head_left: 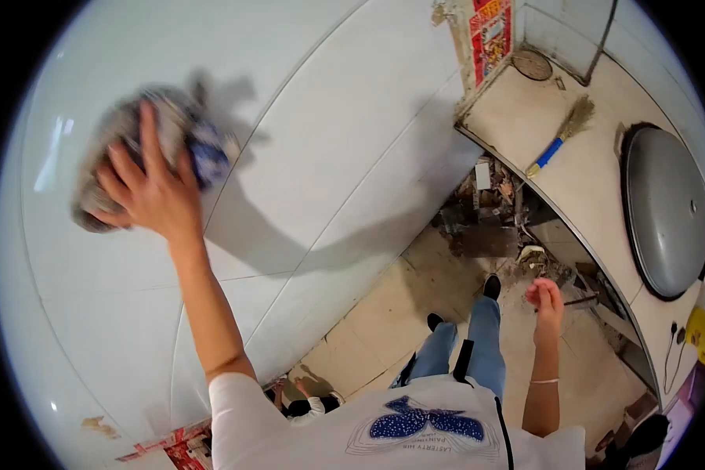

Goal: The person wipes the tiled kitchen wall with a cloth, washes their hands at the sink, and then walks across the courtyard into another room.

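My left hand (153, 184) lies with fingers spread over a bunched grey cloth (102, 176), pressing it against the pale tiled wall (329, 133). A blue-and-white patterned part of the cloth sticks out to the right of my fingers, and the cloth's edges are slightly blurred. Down at my right side hangs my right hand (547, 299), its fingers curled in loosely; I see nothing in them. A thin dark bar shows just beyond that hand, apparently in the background.
A counter (509, 102) on the right bears a small brush (560, 145) with a blue handle, a large grey lid (666, 211) and a yellow object (703, 335). Rubble (486, 211) lies under the counter. Another person's white sleeve (309, 411) shows low beside the wall.
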`<state>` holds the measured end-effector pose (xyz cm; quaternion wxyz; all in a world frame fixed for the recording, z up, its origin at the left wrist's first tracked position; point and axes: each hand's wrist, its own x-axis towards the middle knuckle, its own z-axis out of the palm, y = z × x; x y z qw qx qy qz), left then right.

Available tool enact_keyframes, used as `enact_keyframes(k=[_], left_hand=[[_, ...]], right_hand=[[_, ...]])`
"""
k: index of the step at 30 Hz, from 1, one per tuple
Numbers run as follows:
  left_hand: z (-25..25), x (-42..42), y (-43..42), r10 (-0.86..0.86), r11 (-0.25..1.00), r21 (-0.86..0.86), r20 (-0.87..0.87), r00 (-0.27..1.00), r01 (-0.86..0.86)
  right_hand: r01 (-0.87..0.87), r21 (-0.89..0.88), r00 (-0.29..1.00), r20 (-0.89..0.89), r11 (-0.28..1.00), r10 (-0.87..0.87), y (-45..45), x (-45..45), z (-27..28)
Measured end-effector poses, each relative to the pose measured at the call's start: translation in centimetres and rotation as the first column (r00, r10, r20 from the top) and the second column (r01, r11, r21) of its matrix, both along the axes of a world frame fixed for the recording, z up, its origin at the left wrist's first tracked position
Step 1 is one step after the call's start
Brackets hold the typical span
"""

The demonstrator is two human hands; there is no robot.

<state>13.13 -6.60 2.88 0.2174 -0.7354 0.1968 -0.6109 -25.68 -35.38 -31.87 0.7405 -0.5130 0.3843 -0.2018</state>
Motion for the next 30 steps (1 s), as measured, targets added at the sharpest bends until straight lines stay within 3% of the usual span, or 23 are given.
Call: enact_keyframes(k=[1, 2, 4, 5, 7, 8, 10, 11, 13, 14, 16, 20, 22, 26, 28, 30], left_hand=[[1.1, 2.0, -1.7, -0.071, 0.997, -0.012, 0.092, 0.993, 0.072], [1.3, 2.4, -4.4, 0.038, 0.999, -0.019, 0.108, 0.993, -0.036], [-0.9, 2.5, -9.0, -0.084, 0.996, 0.023, -0.005, 0.996, 0.084], [-3.3, 2.1, -11.0, -0.112, 0.994, 0.015, -0.033, 0.993, 0.113], [-10.0, 2.1, -14.8, -0.023, 0.951, 0.292, -0.248, 0.969, 0.097], [-14.3, 2.6, -15.6, -0.021, 0.917, 0.361, -0.380, 0.925, 0.169], [-24.6, 3.2, -15.8, 0.044, 0.833, 0.467, -0.593, 0.804, 0.298], [-29.9, 3.5, -14.9, 0.158, 0.769, 0.568, -0.614, 0.773, 0.294], [-38.5, 2.5, -11.1, 0.225, 0.820, 0.423, -0.857, 0.463, 0.386], [-41.2, 1.9, -8.4, 0.273, 0.842, 0.368, -0.922, 0.276, 0.394], [-43.2, 0.8, -3.1, 0.363, 0.769, 0.446, -0.894, 0.262, 0.457], [-36.2, -1.3, 1.4, 0.274, 0.826, 0.383, -0.914, 0.299, 0.413], [-29.1, -2.2, 0.3, 0.298, 0.833, 0.497, -0.774, 0.558, 0.245], [-13.7, -2.6, -6.1, 0.128, 0.981, 0.193, -0.526, 0.841, -0.029], [-7.5, 1.8, -7.4, -0.228, 0.968, 0.040, -0.267, 0.936, 0.247], [-4.5, 2.5, -12.4, -0.242, 0.970, -0.024, -0.021, 0.970, 0.241]], right_hand=[[-0.022, -0.009, 0.999, 0.038, 1.000, 0.022, 0.1, 0.8, 0.4], [-0.038, -0.018, 0.997, 0.069, 0.999, 0.039, 0.2, 1.3, 0.7], [-0.080, -0.071, 0.993, 0.076, 0.994, 0.085, 0.1, 1.3, 1.9], [-0.070, -0.045, 0.994, 0.082, 0.996, 0.074, -0.2, 0.8, 1.9], [-0.008, -0.065, 1.000, 0.022, 0.998, 0.010, -1.5, -0.7, 0.8], [0.013, -0.057, 0.999, -0.032, 0.998, -0.015, -1.4, -1.6, 0.3], [0.071, -0.052, 0.995, -0.067, 0.996, -0.075, -2.6, -3.7, -1.1], [0.125, -0.055, 0.985, -0.111, 0.991, -0.130, -3.2, -4.6, -1.6], [0.188, -0.085, 0.964, -0.176, 0.978, -0.201, -4.4, -6.5, -2.4], [0.203, -0.086, 0.957, -0.195, 0.975, -0.216, -4.7, -7.2, -2.6], [0.246, -0.121, 0.932, -0.242, 0.962, -0.269, -5.4, -8.0, -2.7], [0.329, -0.113, 0.912, -0.219, 0.937, -0.347, -4.7, -7.3, -1.4], [0.335, -0.101, 0.923, -0.165, 0.937, -0.348, -3.4, -7.0, -1.1], [0.298, -0.064, 0.951, -0.059, 0.952, -0.302, -1.0, -6.2, -0.7], [0.293, -0.055, 0.955, -0.042, 0.955, -0.295, -0.6, -5.9, -0.6], [0.278, -0.043, 0.959, -0.037, 0.960, -0.280, -1.2, -5.6, -0.9]])
